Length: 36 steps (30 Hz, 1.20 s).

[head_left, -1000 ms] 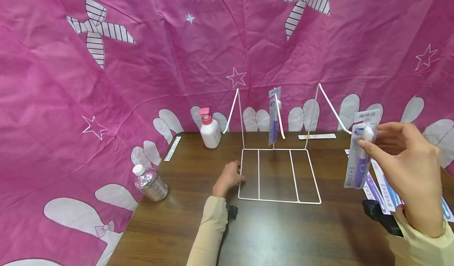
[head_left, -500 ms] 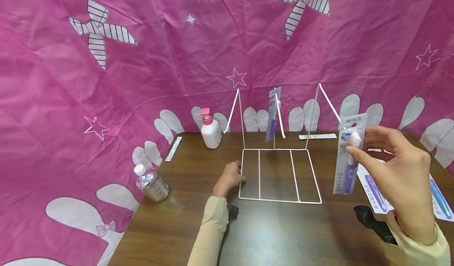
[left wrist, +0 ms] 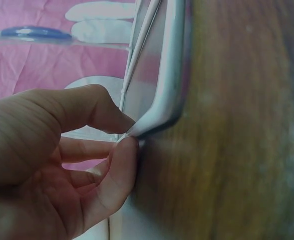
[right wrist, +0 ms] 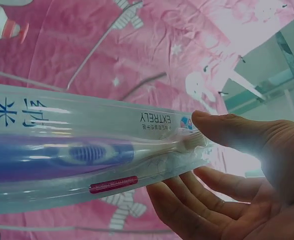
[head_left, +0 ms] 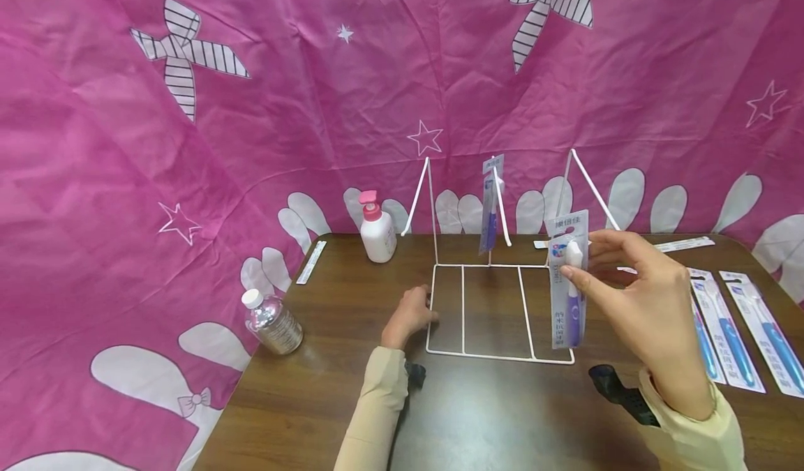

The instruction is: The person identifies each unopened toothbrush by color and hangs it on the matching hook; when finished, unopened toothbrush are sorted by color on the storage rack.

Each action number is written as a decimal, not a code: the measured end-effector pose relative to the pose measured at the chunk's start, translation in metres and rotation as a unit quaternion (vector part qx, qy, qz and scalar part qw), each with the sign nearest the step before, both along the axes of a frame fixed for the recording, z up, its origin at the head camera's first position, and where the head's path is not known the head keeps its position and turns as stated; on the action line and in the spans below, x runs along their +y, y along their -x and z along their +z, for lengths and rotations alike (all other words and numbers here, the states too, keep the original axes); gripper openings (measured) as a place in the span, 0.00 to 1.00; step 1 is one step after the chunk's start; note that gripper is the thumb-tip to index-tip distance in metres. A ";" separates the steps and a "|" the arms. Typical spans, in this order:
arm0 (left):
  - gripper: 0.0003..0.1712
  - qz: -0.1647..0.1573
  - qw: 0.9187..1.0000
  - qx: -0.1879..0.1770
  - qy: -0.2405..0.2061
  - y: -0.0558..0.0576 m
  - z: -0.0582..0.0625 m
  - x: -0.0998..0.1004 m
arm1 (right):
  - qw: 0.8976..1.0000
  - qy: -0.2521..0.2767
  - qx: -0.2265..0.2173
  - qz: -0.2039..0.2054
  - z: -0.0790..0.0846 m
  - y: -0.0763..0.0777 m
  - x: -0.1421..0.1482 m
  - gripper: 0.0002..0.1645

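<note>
A white wire rack (head_left: 463, 310) stands on the table, with hooks slanting forward from its uprights. My left hand (head_left: 408, 315) pinches the left bar of its base between thumb and fingers; the left wrist view shows that white bar (left wrist: 171, 60) up close. Upright in front of the rack's right side is a packaged purple toothbrush (head_left: 573, 317). My right hand (head_left: 647, 303) pinches the upper part of its pack, thumb in front and fingers behind. On the middle hook hangs another packaged purple toothbrush (head_left: 490, 209).
Several packaged blue toothbrushes (head_left: 731, 338) lie at the right of the table. A white pump bottle (head_left: 378, 239) stands behind left; a clear bottle with a white cap (head_left: 273, 324) stands at the left edge. A pink curtain (head_left: 352, 94) hangs behind.
My right hand has carried the packaged toothbrush leftward, from beside the rack to in front of its right side. The left hand keeps its grip on the base. The hanging pack has swung slightly.
</note>
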<state>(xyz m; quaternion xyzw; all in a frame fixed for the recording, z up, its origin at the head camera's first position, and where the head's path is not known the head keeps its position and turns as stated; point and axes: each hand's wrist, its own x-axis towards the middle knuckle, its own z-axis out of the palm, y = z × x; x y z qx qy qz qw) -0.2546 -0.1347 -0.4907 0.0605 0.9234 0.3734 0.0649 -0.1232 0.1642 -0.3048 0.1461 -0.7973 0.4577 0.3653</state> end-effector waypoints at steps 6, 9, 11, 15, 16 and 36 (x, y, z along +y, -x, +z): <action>0.28 0.000 1.000 0.002 0.003 0.002 0.002 0.000 | 0.999 0.007 0.005 0.033 0.000 0.002 -0.015 0.29; 0.26 0.002 1.000 0.000 0.004 0.004 0.002 -0.001 | 0.999 0.001 0.007 0.046 0.000 0.002 -0.023 0.29; 0.24 0.003 1.000 0.000 0.005 0.004 0.002 -0.001 | 0.999 -0.003 0.004 0.051 -0.001 0.002 -0.029 0.29; 0.23 0.007 1.000 -0.001 0.008 0.004 0.001 -0.002 | 0.998 -0.014 -0.003 0.057 -0.004 0.003 -0.038 0.29; 0.23 0.007 1.000 -0.001 0.010 0.003 0.001 -0.002 | 0.998 -0.016 -0.004 0.057 -0.005 0.003 -0.040 0.29; 0.27 0.003 1.000 -0.004 0.012 0.004 -0.002 0.000 | 0.997 -0.031 -0.041 0.049 -0.018 0.025 -0.047 0.29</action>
